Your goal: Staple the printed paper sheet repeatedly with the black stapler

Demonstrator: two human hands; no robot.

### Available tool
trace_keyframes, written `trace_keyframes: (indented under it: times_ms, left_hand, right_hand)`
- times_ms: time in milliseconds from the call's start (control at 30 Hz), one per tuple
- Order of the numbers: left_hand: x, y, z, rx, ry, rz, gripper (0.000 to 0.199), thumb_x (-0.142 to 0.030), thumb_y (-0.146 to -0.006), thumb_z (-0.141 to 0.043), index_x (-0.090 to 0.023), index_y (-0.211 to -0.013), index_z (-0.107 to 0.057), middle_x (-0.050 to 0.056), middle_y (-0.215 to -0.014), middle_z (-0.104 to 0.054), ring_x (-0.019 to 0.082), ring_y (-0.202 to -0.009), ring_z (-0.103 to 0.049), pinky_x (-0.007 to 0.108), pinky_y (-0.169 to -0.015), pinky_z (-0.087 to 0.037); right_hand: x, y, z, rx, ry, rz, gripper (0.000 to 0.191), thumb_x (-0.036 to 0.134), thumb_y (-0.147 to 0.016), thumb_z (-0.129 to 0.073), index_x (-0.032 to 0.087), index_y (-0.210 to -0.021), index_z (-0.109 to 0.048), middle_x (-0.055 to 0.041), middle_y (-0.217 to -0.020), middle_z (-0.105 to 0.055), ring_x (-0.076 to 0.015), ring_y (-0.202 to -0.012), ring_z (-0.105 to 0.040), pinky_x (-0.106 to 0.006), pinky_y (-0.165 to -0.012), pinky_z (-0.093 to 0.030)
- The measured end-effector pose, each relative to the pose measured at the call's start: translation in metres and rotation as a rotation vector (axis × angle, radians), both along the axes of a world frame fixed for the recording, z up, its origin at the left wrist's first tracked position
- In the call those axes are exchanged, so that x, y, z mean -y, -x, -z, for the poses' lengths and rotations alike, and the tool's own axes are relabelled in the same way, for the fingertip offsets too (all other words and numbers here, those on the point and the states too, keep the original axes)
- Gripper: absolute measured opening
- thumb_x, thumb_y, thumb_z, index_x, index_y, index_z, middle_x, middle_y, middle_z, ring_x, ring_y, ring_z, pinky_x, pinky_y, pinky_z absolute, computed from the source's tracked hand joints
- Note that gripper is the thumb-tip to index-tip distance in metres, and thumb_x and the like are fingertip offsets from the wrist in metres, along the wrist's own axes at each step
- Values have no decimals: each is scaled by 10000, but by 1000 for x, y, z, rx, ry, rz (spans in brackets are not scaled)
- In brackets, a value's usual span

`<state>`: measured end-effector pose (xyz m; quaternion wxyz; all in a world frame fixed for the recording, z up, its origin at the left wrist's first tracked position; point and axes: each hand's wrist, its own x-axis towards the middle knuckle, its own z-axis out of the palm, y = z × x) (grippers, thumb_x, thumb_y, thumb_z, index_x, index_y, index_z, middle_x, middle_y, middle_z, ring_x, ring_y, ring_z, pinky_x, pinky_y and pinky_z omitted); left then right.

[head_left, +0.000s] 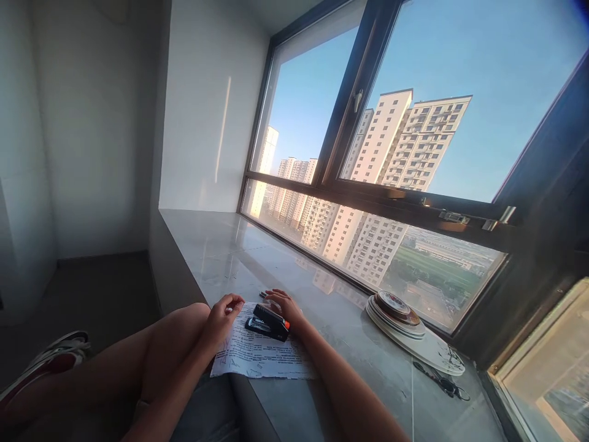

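A black stapler [269,323] with an orange-red end lies on a printed sheet of paper [262,366], its upper arm raised from the base. My left hand [224,313] is closed at the paper's left edge, with fingers curled together; a small pale bit shows by the thumb, too small to name. Beyond the stapler, my right hand [283,302] bends its fingers down around a small dark piece [262,294] at the fingertips. What that piece is, I cannot make out. Several thin, staple-like marks lie over the print.
The paper lies on a grey tiled window ledge [363,344]. To the right, near the window, sits a stack of plates [400,322], with a bunch of keys [444,383] beside it. My bare leg [170,350] is at the ledge's left edge.
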<state>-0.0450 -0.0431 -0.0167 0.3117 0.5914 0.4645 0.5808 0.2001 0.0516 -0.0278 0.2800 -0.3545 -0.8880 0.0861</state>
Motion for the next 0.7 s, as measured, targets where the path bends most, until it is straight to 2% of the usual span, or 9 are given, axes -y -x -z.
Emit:
trace_keyframes:
  times_ms: [100,233,400,500,567,633,700]
  left_hand:
    - [0,-1,3,-57,-24,32,295,-475,-882,-566,-200,-893,-672,61,-916,-701,241,-909,-665,324,-781,-522]
    - [1,-6,7,-310,-139,63,243,-366,-915,-518,-219,-913,-711,75,-1049,-677,240,-1021,-643,370,-911,-511]
    - [9,-14,10,-627,-138,41,287,-353,-929,-527,-281,-1100,-745,79,-1328,-609,279,-1241,-556,449,-1058,-444]
    - [13,-15,9,-737,-97,31,298,-394,-918,-565,-314,-1145,-742,59,-1379,-598,296,-1286,-527,470,-1083,-427]
    - [14,-15,8,-753,-72,37,305,-407,-919,-565,-329,-1162,-732,48,-1387,-599,299,-1299,-519,468,-1066,-442]
    - [14,-15,6,-755,-53,42,310,-417,-919,-561,-340,-1174,-721,39,-1402,-588,302,-1304,-514,471,-1046,-456]
    - [14,-15,5,-755,-48,36,303,-410,-917,-564,-335,-1165,-722,39,-1398,-591,298,-1305,-513,474,-1051,-449]
  right_hand:
    - [4,-21,3,-9,2,40,317,158,-903,-554,240,-1170,-703,-73,-1325,-654,-256,-1280,-561,-445,-1085,-451]
    - [7,-47,7,-15,-9,81,301,174,-901,-538,233,-1144,-707,-85,-1302,-664,-255,-1245,-579,-442,-1065,-458]
    - [12,-52,7,-79,-35,141,256,246,-918,-539,228,-1116,-700,-84,-1237,-691,-251,-1174,-595,-425,-1026,-458]
    - [21,-48,-9,-212,-7,226,309,361,-987,-440,212,-1022,-708,-89,-1064,-731,-242,-1037,-624,-402,-937,-484]
    - [31,-45,-27,-276,123,238,458,465,-1015,-354,190,-915,-705,-84,-924,-725,-222,-900,-640,-361,-836,-504]
    - [44,-41,-47,-232,303,142,547,549,-1013,-312,177,-904,-698,-71,-892,-708,-193,-807,-635,-319,-753,-502]
    - [59,-34,-61,-114,367,20,457,593,-951,-466,198,-1020,-686,-55,-984,-701,-182,-827,-625,-287,-725,-485]
